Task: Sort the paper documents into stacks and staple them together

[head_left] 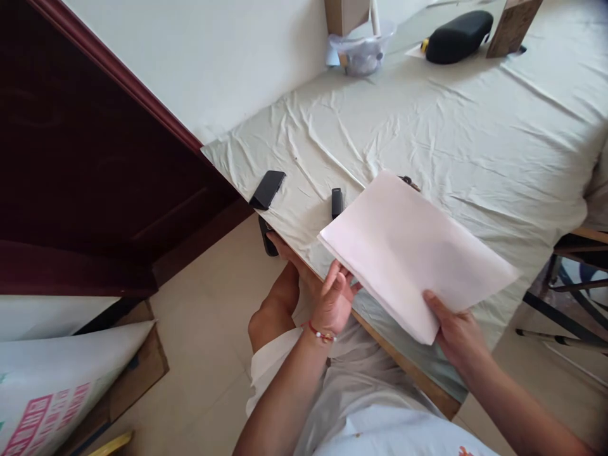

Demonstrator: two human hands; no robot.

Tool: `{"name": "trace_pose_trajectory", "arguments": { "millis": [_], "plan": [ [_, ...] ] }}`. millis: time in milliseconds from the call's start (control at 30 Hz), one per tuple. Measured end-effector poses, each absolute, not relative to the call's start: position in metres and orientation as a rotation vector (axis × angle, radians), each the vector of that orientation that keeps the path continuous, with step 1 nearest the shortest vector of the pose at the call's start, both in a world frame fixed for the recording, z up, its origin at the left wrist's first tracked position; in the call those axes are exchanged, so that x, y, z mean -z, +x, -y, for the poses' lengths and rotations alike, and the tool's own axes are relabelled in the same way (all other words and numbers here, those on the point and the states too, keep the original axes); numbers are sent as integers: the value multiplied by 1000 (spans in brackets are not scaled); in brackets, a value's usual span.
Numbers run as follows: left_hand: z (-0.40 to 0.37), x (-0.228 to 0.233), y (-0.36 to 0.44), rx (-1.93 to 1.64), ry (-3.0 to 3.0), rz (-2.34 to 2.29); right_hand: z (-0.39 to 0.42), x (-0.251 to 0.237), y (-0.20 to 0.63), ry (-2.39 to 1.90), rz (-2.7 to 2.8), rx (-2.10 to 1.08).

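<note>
A stack of white paper sheets [413, 250] is held above the near edge of a table covered with a wrinkled pale cloth [427, 126]. My left hand [335, 297], with a red bead bracelet on the wrist, grips the stack's near left corner. Gripping the near right corner is my right hand [453, 326], thumb on top. A dark object [409, 182] peeks out behind the stack's far edge.
A black phone [267, 189] and a small black stick-shaped device [337, 202] lie on the cloth near the left edge. Further back are a clear plastic container [363, 47], a black case [458, 36] and a wooden block [513, 25]. A dark wooden door [85, 171] stands left; a chair frame [570, 297] sits right.
</note>
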State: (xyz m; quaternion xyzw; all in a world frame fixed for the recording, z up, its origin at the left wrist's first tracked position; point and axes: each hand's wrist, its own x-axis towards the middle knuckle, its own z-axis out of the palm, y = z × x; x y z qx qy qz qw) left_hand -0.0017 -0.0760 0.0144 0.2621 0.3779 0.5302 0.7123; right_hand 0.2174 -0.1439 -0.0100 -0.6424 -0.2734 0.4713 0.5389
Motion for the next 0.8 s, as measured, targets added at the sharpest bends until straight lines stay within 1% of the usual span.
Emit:
{"name": "trace_pose_trajectory", "arguments": {
  "millis": [100,200,300,367,433,533,600,667,733,800],
  "plan": [
    [81,-13,27,-1261,355,-964,170,11,201,-1589,654,-1151],
    [79,-13,27,-1337,331,-1060,183,10,215,-1525,574,-1285],
    [77,-20,6,-1304,519,-1043,173,2,258,-1341,492,-1362],
    [75,-30,-8,-1188,675,-996,156,-8,288,-1224,610,-1491],
    [72,-43,-16,-1079,853,-950,137,-18,306,-1224,799,-1571],
    [64,-65,-17,-1028,1062,-911,113,-26,307,-1318,1031,-1628],
    [56,-76,-16,-1035,1144,-890,101,-27,297,-1365,1063,-1508],
    [48,-81,-20,-1063,1213,-873,92,-25,285,-1397,1052,-1278],
    [38,-78,-27,-1062,1288,-885,83,-24,277,-1388,1079,-1084],
    [28,-66,-33,-1006,1352,-929,75,-23,275,-1355,1163,-1035]
  ]
}}
